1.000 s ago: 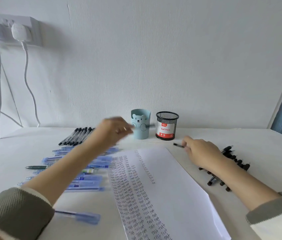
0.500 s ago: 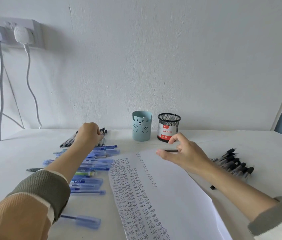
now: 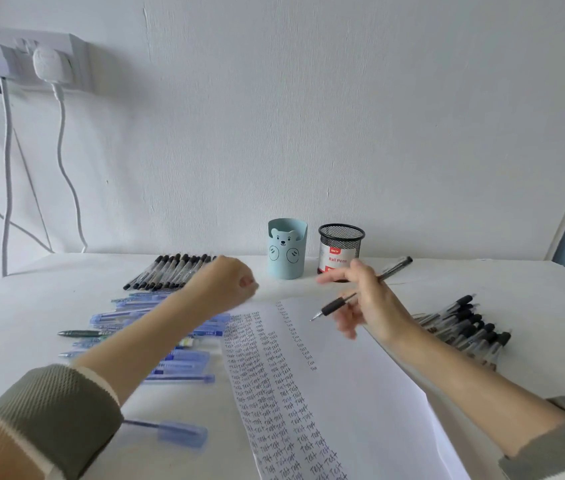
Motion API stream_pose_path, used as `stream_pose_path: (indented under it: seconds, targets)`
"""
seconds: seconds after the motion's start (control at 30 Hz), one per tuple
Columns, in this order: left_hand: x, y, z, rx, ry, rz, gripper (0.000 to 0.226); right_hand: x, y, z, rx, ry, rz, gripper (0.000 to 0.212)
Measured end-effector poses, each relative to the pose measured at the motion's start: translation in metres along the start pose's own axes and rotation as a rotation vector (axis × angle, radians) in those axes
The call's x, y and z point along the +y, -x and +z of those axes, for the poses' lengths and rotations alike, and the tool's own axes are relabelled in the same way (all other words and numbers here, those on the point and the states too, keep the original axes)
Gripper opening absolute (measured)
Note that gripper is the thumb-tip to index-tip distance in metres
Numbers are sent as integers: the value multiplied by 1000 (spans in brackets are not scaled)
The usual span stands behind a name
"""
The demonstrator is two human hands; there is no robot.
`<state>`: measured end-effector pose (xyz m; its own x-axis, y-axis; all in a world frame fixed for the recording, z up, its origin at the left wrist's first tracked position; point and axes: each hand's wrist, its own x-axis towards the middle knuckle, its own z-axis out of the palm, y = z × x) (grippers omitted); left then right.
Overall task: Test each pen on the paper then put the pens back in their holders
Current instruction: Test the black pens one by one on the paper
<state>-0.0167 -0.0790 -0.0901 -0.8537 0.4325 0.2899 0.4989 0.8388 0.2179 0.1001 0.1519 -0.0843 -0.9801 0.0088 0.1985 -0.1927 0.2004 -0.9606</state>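
Right hand (image 3: 376,306): raised over the far end of the paper (image 3: 360,393), thumb and fingers closed round 1 pen (image 3: 335,307). The pen has a clear barrel and a black grip. It is tilted, tip pointing down and left above the sheet, rear end pointing up toward the wall. The tip is clear of the paper. The remaining fingers are blurred.

Left hand (image 3: 225,284): held above the tabletop (image 3: 533,282) at the far left corner of the paper, fingers curled into a loose fist. Nothing is visible in it. The outline is blurred.

Paper: lies at centre, running from the near edge toward the 2 holders. Columns of the handwritten word "Test" cover its left part. The right part is blank.

Holders: a blue bear holder (image 3: 287,251) and a black mesh holder (image 3: 341,244) stand upright, side by side, near the wall beyond the paper. Their contents cannot be seen.

Other pens: a row of black pens (image 3: 170,271) lies at the far left. A spread of blue pens (image 3: 184,365) lies left of the paper, partly under the left forearm, with a green pen (image 3: 83,333) at its outer edge. A single blue pen (image 3: 177,433) lies nearer the front. A pile of black pens (image 3: 468,327) lies right of the paper.

Wall: a socket (image 3: 31,57) at upper left carries plugs with white cables (image 3: 62,168) hanging down.
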Motion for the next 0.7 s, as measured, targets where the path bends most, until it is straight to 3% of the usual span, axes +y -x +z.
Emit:
stream_pose_path:
  seconds: [0.17,0.27,0.47,0.7]
  targets:
    - [35,25,21,-2,-34,56,26,1,12,7,-265,-112,235,22]
    - [37,31,27,12,-88,85,27,4,18,10,-244,111,178,7]
    - [38,33,28,53,-129,109,30,25,27,23,-68,292,80,42]
    - [37,34,29,80,-112,135,29,24,31,24,-78,258,63,40]
